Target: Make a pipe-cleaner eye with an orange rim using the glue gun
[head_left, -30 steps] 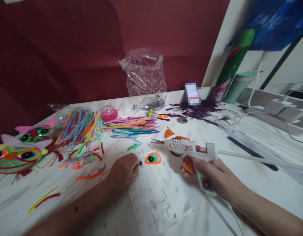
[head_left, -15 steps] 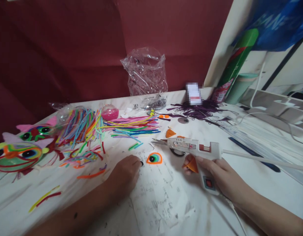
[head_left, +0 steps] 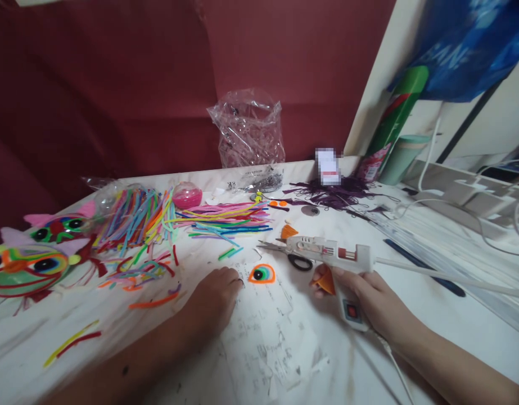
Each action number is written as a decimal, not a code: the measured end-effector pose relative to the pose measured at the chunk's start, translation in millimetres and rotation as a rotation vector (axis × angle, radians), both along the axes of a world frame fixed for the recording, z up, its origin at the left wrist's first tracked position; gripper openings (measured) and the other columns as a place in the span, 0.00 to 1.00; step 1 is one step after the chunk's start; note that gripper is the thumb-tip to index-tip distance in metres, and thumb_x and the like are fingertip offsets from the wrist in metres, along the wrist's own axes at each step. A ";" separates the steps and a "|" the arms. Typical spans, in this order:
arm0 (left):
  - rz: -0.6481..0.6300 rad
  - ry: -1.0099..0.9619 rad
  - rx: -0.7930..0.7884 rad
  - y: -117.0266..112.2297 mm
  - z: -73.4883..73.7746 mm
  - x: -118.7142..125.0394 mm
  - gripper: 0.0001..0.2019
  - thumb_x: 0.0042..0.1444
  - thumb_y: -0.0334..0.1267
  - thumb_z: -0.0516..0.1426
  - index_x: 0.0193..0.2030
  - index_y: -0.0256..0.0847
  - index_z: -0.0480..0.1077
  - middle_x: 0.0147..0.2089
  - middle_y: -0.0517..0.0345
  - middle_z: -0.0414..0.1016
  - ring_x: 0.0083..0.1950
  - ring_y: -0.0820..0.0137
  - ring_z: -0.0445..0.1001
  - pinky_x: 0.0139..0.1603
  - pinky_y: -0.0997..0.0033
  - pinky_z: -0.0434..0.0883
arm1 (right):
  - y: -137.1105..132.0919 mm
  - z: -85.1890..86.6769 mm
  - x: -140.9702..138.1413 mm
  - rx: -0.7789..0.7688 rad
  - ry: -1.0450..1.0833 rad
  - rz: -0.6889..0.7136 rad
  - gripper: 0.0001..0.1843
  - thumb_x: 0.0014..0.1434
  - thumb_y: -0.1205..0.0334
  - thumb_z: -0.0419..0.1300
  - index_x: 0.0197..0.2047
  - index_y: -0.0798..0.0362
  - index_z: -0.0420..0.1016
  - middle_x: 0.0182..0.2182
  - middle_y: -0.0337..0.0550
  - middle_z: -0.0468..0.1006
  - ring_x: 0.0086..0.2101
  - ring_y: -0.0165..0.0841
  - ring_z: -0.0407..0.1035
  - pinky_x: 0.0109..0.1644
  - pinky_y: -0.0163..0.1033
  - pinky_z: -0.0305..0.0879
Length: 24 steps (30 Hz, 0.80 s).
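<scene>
My right hand (head_left: 371,292) is wrapped round the grip of a white hot glue gun (head_left: 326,251), whose nozzle points left. The same hand's fingers pinch an orange cone-shaped piece (head_left: 326,280). My left hand (head_left: 217,295) rests closed at the edge of a handwritten paper sheet (head_left: 259,343). A small black piece (head_left: 241,280) shows at its fingertips, too small to make out fully. Just right of those fingertips, an eye shape (head_left: 261,274) with orange, blue and green rings and a black pupil lies on the paper. Scissors (head_left: 300,262) lie partly behind the glue gun.
Bundles of coloured pipe cleaners (head_left: 229,216) lie behind my hands. Two decorated animal faces (head_left: 29,267) sit at left. Purple tassels (head_left: 335,193), a clear plastic bag (head_left: 251,132) and a pink ball (head_left: 187,196) stand along the back. The gun's cord (head_left: 400,365) trails right.
The view has shifted slightly, and more of the scissors shows behind the glue gun. Both hands keep nearly the same pose, and the right still holds the gun and orange piece.
</scene>
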<state>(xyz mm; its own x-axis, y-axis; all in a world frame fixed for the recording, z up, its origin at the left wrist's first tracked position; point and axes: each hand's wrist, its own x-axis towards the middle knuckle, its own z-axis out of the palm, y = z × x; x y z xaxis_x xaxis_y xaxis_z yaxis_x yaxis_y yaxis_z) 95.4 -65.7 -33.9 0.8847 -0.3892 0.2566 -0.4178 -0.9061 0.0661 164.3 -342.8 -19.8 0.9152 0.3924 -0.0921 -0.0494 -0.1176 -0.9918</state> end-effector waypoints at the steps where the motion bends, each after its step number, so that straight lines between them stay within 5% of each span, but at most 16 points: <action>1: 0.009 0.003 -0.015 0.9 -0.7 0.2 0.16 0.46 0.19 0.48 0.35 0.36 0.71 0.39 0.49 0.73 0.42 0.62 0.72 0.42 0.64 0.72 | 0.3 0.2 0.4 0.002 0.007 -0.010 0.27 0.54 0.41 0.56 0.36 0.59 0.80 0.34 0.51 0.82 0.40 0.46 0.73 0.50 0.46 0.65; 9: 0.003 -0.037 -0.269 20.6 -8.2 4.9 0.16 0.54 0.25 0.47 0.46 0.38 0.69 0.40 0.52 0.76 0.41 0.66 0.75 0.42 0.69 0.71 | 3.3 -0.2 0.0 0.047 0.045 -0.122 0.25 0.51 0.43 0.59 0.35 0.59 0.80 0.31 0.51 0.82 0.34 0.45 0.75 0.41 0.44 0.68; 16: -0.028 -0.010 -0.011 13.0 -9.6 2.7 0.15 0.49 0.19 0.47 0.36 0.37 0.70 0.36 0.51 0.71 0.39 0.64 0.70 0.39 0.68 0.69 | 6.1 -3.3 -1.5 0.023 0.075 -0.134 0.25 0.54 0.44 0.57 0.36 0.59 0.80 0.29 0.50 0.82 0.34 0.44 0.74 0.41 0.45 0.67; 20: -0.034 -0.006 0.109 6.9 -3.3 -0.7 0.15 0.51 0.18 0.47 0.38 0.36 0.69 0.38 0.50 0.71 0.40 0.62 0.69 0.40 0.64 0.68 | 7.8 -2.8 -1.4 0.034 0.052 -0.139 0.23 0.53 0.44 0.57 0.34 0.58 0.79 0.29 0.50 0.82 0.34 0.44 0.75 0.41 0.43 0.67; 24: -0.031 0.041 0.053 11.9 -1.4 0.7 0.16 0.47 0.17 0.49 0.36 0.38 0.70 0.36 0.52 0.72 0.40 0.64 0.71 0.40 0.67 0.69 | 7.8 -1.0 -1.0 0.079 0.007 -0.172 0.22 0.51 0.44 0.59 0.34 0.57 0.77 0.30 0.49 0.81 0.31 0.42 0.74 0.39 0.43 0.67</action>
<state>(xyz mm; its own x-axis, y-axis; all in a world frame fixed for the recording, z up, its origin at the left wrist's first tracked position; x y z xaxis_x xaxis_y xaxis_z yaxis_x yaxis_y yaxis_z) 96.1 -53.8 -35.4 0.8812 -0.4290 0.1988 -0.4439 -0.8953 0.0358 163.4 -334.9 -20.8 0.9688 0.2369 -0.0732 -0.0685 -0.0282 -0.9973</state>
